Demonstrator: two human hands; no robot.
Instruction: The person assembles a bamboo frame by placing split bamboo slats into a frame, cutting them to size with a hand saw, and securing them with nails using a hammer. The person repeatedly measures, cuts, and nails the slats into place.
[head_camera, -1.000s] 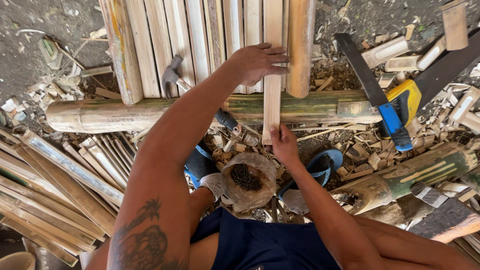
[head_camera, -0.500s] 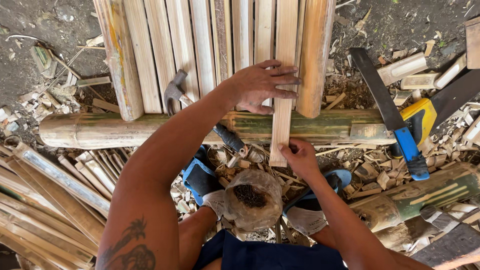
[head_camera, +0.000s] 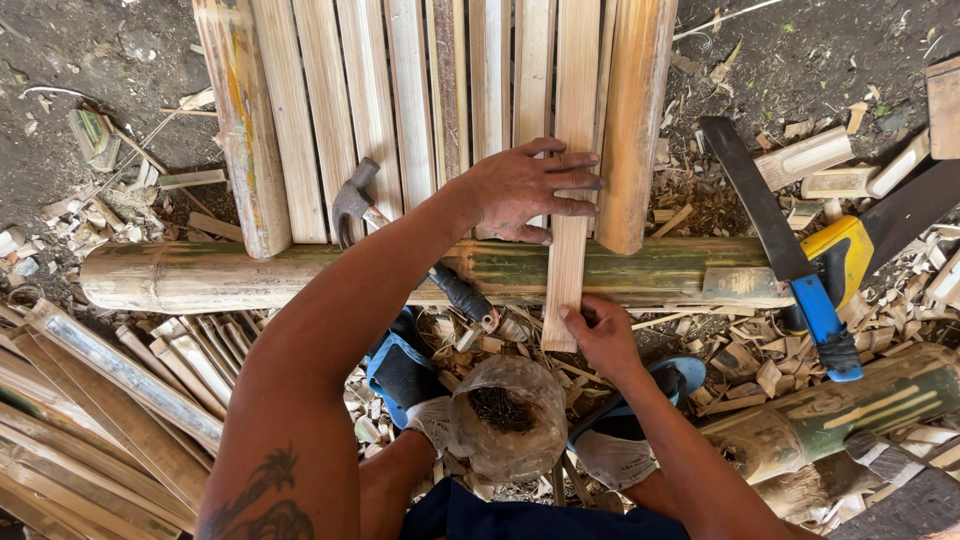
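Pressing a pale split bamboo slat (head_camera: 570, 250) flat with the left hand (head_camera: 530, 190), a person pinches its near end in the right hand (head_camera: 600, 335) across the green bamboo crosspole (head_camera: 250, 275), apparently aligning it.

1. The bamboo slats (head_camera: 400, 100) are cut off by the top edge.
2. The hammer (head_camera: 400, 240) handle is partly hidden — the left forearm crosses it.
3. The dark saw blade (head_camera: 905, 215) is cut at the right edge.
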